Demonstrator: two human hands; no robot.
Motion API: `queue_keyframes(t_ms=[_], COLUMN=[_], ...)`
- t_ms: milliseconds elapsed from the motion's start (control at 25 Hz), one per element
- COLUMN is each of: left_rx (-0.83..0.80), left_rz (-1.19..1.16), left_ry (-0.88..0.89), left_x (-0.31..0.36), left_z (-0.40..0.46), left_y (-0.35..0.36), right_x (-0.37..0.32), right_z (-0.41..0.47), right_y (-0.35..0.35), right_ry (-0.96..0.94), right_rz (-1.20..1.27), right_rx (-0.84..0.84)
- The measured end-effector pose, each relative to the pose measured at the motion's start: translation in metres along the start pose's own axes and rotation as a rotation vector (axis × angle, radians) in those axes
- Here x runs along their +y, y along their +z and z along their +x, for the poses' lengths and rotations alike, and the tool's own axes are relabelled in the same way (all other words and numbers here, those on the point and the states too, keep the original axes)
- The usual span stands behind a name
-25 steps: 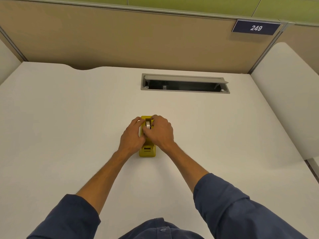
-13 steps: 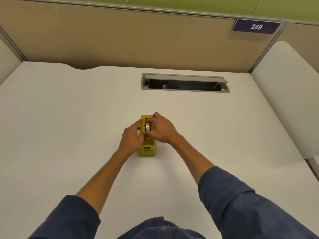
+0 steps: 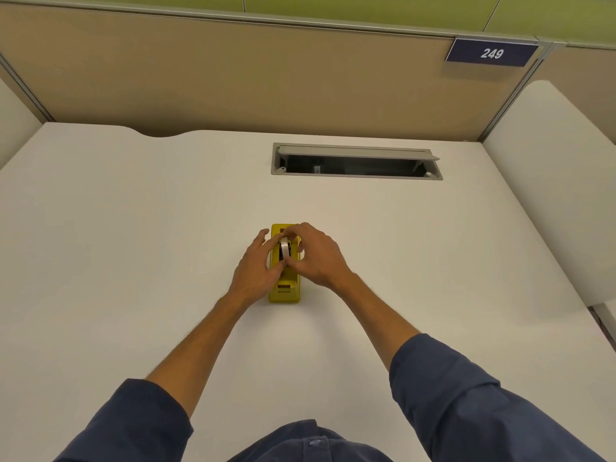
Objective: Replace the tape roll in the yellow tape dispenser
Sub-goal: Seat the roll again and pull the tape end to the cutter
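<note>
Pinching the tape roll (image 3: 285,249) between thumb and fingertips, the right hand (image 3: 313,258) reaches over the yellow tape dispenser (image 3: 284,288), which stands near the middle of the white table (image 3: 133,245) with its cutter end toward the person. The roll stands on edge in the dispenser's slot, its rim showing above the yellow walls; whether it is fully seated on its hub cannot be told from here. The left hand (image 3: 256,268) lies against the dispenser's left wall, fingers loosely spread and thumb pressed close to the roll, most likely to keep the light body from sliding or tipping while the other hand works the roll. An open cable hatch (image 3: 356,160) sits well apart, farther back. No second roll is in sight, so which stage of the swap this is stays a guess.
</note>
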State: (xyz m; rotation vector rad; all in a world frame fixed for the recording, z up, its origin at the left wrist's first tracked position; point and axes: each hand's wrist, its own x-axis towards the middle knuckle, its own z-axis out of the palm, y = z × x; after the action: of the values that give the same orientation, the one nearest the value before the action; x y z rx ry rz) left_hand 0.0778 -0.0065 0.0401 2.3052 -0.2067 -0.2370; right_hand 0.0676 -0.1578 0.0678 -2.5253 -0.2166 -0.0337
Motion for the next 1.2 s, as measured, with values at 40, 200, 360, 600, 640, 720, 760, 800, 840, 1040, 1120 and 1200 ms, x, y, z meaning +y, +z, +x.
queue_keyframes(t_ms=[40, 200, 360, 600, 640, 720, 760, 800, 840, 1040, 1120, 1200], left_rx=[-0.003, -0.037, -0.105, -0.110, -0.086, -0.054, -0.051, -0.053, -0.056, -0.052, -0.049, -0.048], left_rz=[0.010, 0.051, 0.080, 0.069, 0.053, 0.018, 0.005, -0.004, -0.010, 0.002, 0.027, 0.050], left_ry=[-0.002, 0.009, 0.047, 0.069, 0.074, 0.081, 0.084, 0.086, 0.087, 0.086, 0.089, 0.080], left_x=[0.000, -0.001, -0.003, -0.001, -0.002, -0.003, -0.004, -0.005, -0.006, -0.006, -0.006, -0.005], left_z=[0.001, 0.005, 0.009, 0.011, 0.011, 0.011, 0.012, 0.012, 0.012, 0.013, 0.013, 0.014], left_y=[0.000, -0.001, -0.006, -0.008, -0.008, -0.007, -0.007, -0.007, -0.007, -0.008, -0.008, -0.007], right_x=[0.000, 0.000, 0.002, 0.001, 0.001, 0.002, 0.002, 0.002, 0.001, 0.000, -0.001, -0.002], right_z=[-0.002, -0.008, -0.010, -0.004, -0.003, -0.003, -0.003, -0.003, -0.002, -0.001, -0.001, 0.000], right_y=[0.000, 0.000, 0.001, -0.003, -0.004, -0.005, -0.005, -0.006, -0.006, -0.004, -0.003, -0.001], right_ry=[-0.018, -0.093, -0.129, -0.118, -0.108, -0.086, -0.078, -0.074, -0.076, -0.153, -0.175, -0.182], right_rz=[-0.013, -0.077, -0.162, -0.213, -0.207, -0.194, -0.190, -0.192, -0.196, -0.241, -0.274, -0.305], right_rx=[0.022, 0.058, 0.025, 0.050, 0.051, 0.046, 0.040, 0.037, 0.036, 0.059, 0.076, 0.091])
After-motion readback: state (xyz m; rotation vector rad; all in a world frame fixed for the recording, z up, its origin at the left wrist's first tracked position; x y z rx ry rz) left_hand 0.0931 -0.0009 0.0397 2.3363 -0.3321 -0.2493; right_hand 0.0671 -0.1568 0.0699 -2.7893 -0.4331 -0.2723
